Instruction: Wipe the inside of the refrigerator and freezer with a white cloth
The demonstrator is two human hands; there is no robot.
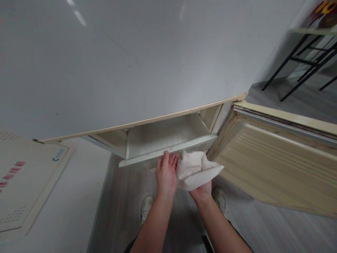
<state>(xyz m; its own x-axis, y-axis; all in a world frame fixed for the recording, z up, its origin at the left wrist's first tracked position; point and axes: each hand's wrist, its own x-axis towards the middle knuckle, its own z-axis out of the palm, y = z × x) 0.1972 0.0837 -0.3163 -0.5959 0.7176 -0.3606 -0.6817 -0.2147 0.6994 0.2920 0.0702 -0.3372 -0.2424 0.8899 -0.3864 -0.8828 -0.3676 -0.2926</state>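
Note:
A pulled-out white drawer (168, 150) lies in front of me, its inside showing bare. My left hand (167, 174) is at the drawer's front edge, fingers stretched out and slightly apart, one fingertip reaching the rim. It holds nothing that I can see. My right hand (202, 192) supports a crumpled white cloth (197, 169) from below, just right of my left hand and close to the drawer front. The cloth hides most of the right fingers.
Above the drawer spreads a large glossy grey-white top (147, 66). An open cream door (279, 168) with a ribbed inner face stands at the right. White panels with red lettering (12, 175) are at the left. A black-legged table (302, 59) stands at the far right.

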